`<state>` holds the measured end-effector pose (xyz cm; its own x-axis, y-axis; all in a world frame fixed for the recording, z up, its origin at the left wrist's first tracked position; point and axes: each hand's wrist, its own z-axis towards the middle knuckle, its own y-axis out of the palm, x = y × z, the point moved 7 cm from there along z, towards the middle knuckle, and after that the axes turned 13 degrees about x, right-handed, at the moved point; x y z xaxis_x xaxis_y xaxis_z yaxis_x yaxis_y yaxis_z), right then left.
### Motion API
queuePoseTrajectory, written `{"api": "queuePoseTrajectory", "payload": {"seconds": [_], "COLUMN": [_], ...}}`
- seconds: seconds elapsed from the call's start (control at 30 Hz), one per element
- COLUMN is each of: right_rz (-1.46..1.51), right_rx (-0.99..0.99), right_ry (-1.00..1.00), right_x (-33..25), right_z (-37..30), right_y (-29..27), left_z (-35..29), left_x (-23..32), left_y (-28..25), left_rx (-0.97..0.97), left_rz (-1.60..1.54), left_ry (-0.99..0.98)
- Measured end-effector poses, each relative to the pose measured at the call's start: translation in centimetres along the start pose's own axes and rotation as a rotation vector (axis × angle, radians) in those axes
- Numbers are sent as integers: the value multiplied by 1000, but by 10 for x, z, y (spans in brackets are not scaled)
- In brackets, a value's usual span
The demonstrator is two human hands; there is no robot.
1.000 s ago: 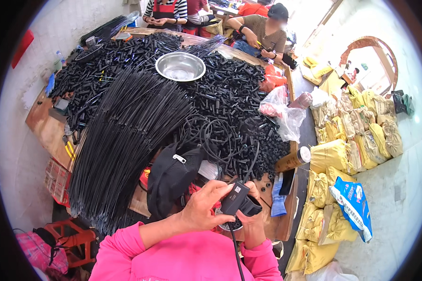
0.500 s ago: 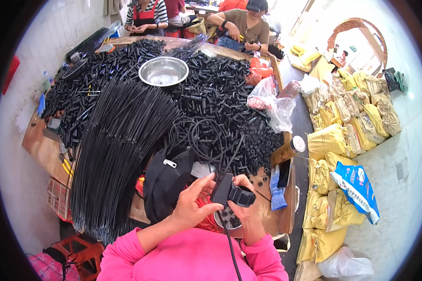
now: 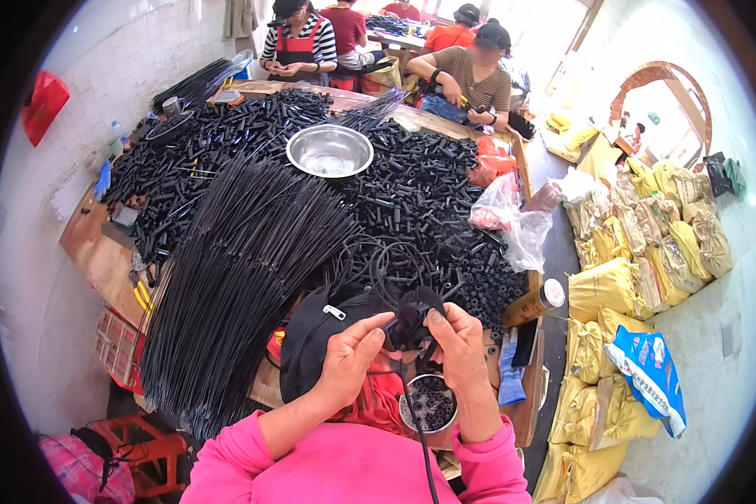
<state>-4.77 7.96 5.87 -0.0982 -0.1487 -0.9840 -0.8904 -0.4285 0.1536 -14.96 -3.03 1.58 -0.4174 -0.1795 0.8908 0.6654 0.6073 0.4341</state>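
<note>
Close in front of my pink top, both hands hold a black boxy device (image 3: 408, 329) with a curved band-like part. My left hand (image 3: 349, 359) pinches its left side between thumb and fingers. My right hand (image 3: 465, 346) grips its right side, thumb on top. From the device a thin black cable (image 3: 416, 420) hangs down over my top. Below my right hand, a small round bowl (image 3: 404, 412) holds many little dark rings. A black mesh cap or bag (image 3: 304, 357) with a white zip pull lies beside my left hand.
A long bundle of black rods (image 3: 227, 286) covers the table's left. Short black tubes (image 3: 420, 181) lie heaped beyond, with a steel bowl (image 3: 301, 161) on them. A lidded cup (image 3: 525, 307) and blue cloth (image 3: 511, 378) are at right. Yellow sacks (image 3: 606, 287) line the wall. Several people sit opposite.
My right hand has shifted up and round the device, which is turned so its curved part faces differently. The small ring-filled bowl shows more fully. The whole view has shifted slightly.
</note>
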Motion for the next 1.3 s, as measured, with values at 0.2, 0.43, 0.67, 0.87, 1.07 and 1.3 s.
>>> {"api": "queuePoseTrajectory", "payload": {"seconds": [0.2,0.43,0.67,0.87,1.07,1.3], "right_rz": [-84,-27,-85,-474,-769,-705], "right_rx": [-60,-13,-71,-172,-268,-373], "right_ry": [112,274,224,-130,-897,-770], "right_x": [6,13,3,-44,-98,-75], "right_z": [11,13,10,-3,-12,3], "right_y": [0,4,10,26,64,91], "left_z": [4,1,9,21,14,5], "left_x": [-6,1,9,-4,-10,-16], "left_y": [1,-2,-3,-16,-18,-12], "left_rx": [-5,-42,-84,-174,-92,-226], "left_rz": [-108,6,-12,-406,-489,-549], "left_ry": [-130,4,67,-143,-266,-273]}}
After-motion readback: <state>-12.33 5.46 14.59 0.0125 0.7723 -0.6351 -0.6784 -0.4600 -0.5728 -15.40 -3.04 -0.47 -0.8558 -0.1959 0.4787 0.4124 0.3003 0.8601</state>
